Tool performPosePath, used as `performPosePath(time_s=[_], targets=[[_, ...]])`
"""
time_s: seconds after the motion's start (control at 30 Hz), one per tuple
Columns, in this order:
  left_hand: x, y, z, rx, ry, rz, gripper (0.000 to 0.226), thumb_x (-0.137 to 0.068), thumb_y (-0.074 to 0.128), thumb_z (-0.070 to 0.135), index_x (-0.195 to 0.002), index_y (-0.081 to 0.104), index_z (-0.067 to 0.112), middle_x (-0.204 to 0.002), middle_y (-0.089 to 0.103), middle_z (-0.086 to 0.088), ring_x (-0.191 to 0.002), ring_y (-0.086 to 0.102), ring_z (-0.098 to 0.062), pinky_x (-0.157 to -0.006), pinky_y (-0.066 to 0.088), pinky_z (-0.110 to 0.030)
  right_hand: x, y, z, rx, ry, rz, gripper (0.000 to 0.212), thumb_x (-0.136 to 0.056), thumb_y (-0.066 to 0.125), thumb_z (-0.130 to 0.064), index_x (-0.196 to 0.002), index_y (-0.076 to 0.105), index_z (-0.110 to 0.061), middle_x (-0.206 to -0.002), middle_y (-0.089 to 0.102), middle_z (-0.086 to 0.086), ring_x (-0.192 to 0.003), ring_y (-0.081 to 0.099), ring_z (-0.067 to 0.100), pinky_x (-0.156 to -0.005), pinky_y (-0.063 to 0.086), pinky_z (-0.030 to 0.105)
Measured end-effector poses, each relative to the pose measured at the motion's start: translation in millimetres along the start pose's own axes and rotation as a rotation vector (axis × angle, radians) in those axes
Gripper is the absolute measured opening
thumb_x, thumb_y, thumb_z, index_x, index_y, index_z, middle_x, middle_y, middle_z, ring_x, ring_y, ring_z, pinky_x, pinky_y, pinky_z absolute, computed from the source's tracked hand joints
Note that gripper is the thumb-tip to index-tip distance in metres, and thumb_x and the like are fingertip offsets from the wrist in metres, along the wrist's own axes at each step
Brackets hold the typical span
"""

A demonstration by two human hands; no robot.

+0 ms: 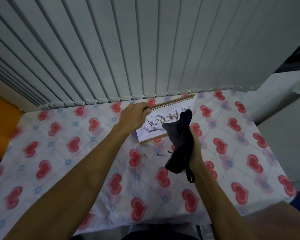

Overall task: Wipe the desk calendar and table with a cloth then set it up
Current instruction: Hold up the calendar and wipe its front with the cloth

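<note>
Bunched dark cloth (180,144) fills the right hand (195,148), fingers curled round it. Farther off, the left hand (132,116) pinches the calendar (163,122) by its spiral edge, at the table's (59,153) far side. It looks light, stiff card, best held by that binding.

Grey vertical blinds (111,49) hang beside a pale wall (287,23).
</note>
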State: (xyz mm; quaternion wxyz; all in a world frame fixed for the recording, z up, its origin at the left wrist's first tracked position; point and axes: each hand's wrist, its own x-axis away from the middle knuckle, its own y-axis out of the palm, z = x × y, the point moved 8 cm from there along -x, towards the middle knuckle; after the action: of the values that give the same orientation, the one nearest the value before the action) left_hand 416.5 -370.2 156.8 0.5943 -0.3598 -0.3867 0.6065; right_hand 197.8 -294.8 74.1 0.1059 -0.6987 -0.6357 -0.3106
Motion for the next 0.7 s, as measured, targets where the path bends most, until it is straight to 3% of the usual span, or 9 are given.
performPosePath(time_s=[0.07,0.13,0.27,0.33,0.47,0.57,0.63,0.7], targets=[[-3.6,1.8,0.4,-0.008,-0.026,-0.053,0.032,-0.096,0.051,0.044,-0.121,0.063,0.029,-0.113,0.070,0.000,-0.103,0.063,-0.025,-0.084,0.053,-0.038,-5.5,10.8,-5.9,-0.196,-0.030,-0.045,0.040,-0.106,0.039,-0.034,-0.128,0.057,-0.007,-0.099,0.067,0.002,-0.084,0.068,0.012,-0.068,0.055,0.023],[-8.4,7.3,2.8,-0.040,-0.032,-0.157,0.041,-0.093,0.050,0.055,-0.127,0.058,0.033,-0.118,0.068,0.001,-0.107,0.062,-0.025,-0.089,0.052,-0.040,-12.2,14.8,-8.9,-0.327,-0.065,-0.028,0.045,-0.104,0.044,-0.034,-0.134,0.056,-0.003,-0.102,0.068,0.007,-0.082,0.071,0.012,-0.068,0.057,0.020],[-12.0,27.1,16.0,-0.021,0.042,-0.312,0.058,-0.096,0.037,0.061,-0.137,0.053,0.024,-0.129,0.062,-0.010,-0.114,0.058,-0.031,-0.094,0.048,-0.042,-28.3,11.4,-3.8,-0.424,-0.107,0.022,0.052,-0.097,0.055,-0.039,-0.140,0.054,-0.010,-0.137,0.059,0.018,-0.121,0.063,0.029,-0.089,0.058,0.028],[-10.5,30.5,17.6,0.059,0.025,-0.332,0.055,-0.098,0.036,0.057,-0.135,0.053,0.021,-0.123,0.064,-0.011,-0.111,0.059,-0.031,-0.094,0.049,-0.042,-33.7,9.8,-2.4,-0.408,-0.107,0.048,0.054,-0.092,0.061,-0.044,-0.140,0.056,-0.019,-0.142,0.056,0.015,-0.126,0.059,0.030,-0.095,0.056,0.033],[-6.2,30.5,12.0,0.132,-0.010,-0.261,0.039,-0.100,0.036,0.052,-0.103,0.059,0.020,-0.090,0.065,-0.007,-0.087,0.061,-0.029,-0.075,0.049,-0.040,-33.5,7.6,-0.7,-0.098,-0.193,0.165,0.060,-0.085,0.057,-0.061,-0.141,0.048,-0.039,-0.141,0.057,-0.001,-0.126,0.057,0.024,-0.104,0.049,0.046],[1.1,34.2,16.8,0.198,-0.024,-0.228,0.036,-0.103,0.034,0.045,-0.105,0.058,0.017,-0.093,0.065,-0.007,-0.086,0.059,-0.025,-0.072,0.043,-0.035,-19.8,28.8,-6.1,0.310,-0.369,0.212,0.058,-0.092,0.047,-0.062,-0.146,0.034,-0.045,-0.133,0.053,-0.004,-0.117,0.056,0.020,-0.098,0.052,0.045],[5.6,38.0,22.9,0.221,-0.029,-0.232,0.036,-0.104,0.028,0.045,-0.099,0.054,0.021,-0.095,0.063,-0.004,-0.088,0.057,-0.024,-0.078,0.041,-0.034,-16.1,45.3,-0.5,0.546,-0.475,0.210,0.062,-0.096,0.046,-0.055,-0.152,0.027,-0.039,-0.130,0.044,0.004,-0.110,0.051,0.019,-0.096,0.048,0.035],[10.2,42.6,23.6,0.271,-0.057,-0.234,0.039,-0.105,0.022,0.046,-0.086,0.050,0.027,-0.089,0.060,-0.003,-0.090,0.057,-0.026,-0.084,0.044,-0.037,-21.5,53.1,11.0,0.704,-0.521,0.243,0.066,-0.098,0.039,-0.053,-0.156,0.025,-0.026,-0.138,0.037,0.018,-0.117,0.046,0.029,-0.099,0.044,0.037]])
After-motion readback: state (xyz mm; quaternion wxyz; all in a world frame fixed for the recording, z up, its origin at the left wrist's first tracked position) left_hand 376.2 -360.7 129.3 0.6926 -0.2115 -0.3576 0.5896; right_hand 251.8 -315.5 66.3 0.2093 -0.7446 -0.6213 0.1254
